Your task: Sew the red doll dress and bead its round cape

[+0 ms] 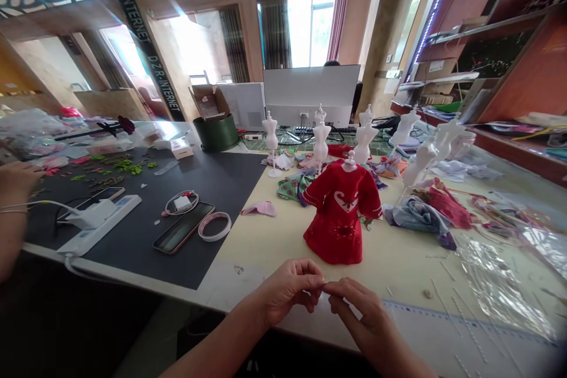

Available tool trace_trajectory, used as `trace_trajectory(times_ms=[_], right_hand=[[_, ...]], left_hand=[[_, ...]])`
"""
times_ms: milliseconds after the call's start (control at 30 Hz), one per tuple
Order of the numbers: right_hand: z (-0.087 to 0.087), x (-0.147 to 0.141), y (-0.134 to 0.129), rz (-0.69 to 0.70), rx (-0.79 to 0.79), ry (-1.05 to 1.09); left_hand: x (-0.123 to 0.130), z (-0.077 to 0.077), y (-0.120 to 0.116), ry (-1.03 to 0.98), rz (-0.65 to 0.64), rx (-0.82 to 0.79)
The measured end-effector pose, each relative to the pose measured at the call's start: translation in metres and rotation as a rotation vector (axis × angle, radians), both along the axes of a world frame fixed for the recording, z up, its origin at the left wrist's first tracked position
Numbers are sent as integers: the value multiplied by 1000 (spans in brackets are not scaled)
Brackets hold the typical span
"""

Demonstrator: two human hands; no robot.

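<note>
- Currently, my left hand (287,289) and right hand (359,313) sit low at bottom centre of the frame, both narrowed to a tight pinch and meeting at the tips. I cannot tell whether they hold anything; any held item is too small to resolve.
- Nearest item: a red doll dress (340,218) stands upright on a white dress form just ahead of my hands, not touching them, at centre frame.
- Handling: I judge the dress light and soft, and its slim form easy to tip. Preferred hold: the form's rounded neck (349,160), not the loose skirt.
- Work surface: the cream cutting mat (270,263) carries the dress.
- Right of the dress: crumpled blue fabric (419,217) lies near it. Slippery clear plastic film (500,289) lies at lower right.
- Behind the dress: more white dress forms (321,140) stand in a row, upper centre. Treat these as fragile obstructions.
- Left of the dress: a pink fabric scrap (259,208) lies just beyond the mat's edge area, and a phone (183,227) rests on a black mat (221,189).
- Caution: a co-worker's hand (20,180) is at the left edge, beside green leaf pieces (126,165).
</note>
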State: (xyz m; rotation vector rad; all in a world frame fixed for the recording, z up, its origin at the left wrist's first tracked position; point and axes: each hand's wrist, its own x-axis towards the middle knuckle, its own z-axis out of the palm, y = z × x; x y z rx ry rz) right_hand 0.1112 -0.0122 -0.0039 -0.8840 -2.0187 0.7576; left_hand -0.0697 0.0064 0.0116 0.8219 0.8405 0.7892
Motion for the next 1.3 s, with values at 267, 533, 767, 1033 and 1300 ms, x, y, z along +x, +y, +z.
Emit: trace_trajectory(times_ms=[267,533,767,1033,1300], right_hand=[[0,2,-2,-39,-31,-23],[1,1,-2,-47,-51,-3],[-3,7,-5,-81,-258,103],[-6,20,-6,-96,-504,276],[-8,32,-5,-119,-605,355]], left_hand=[[6,4,-2,99,102,98],[9,4,-4,134,141,164],[-5,-3,16,374,156,323],[-109,11,128,1308,603,479],[-125,-4,158,1515,317,365]])
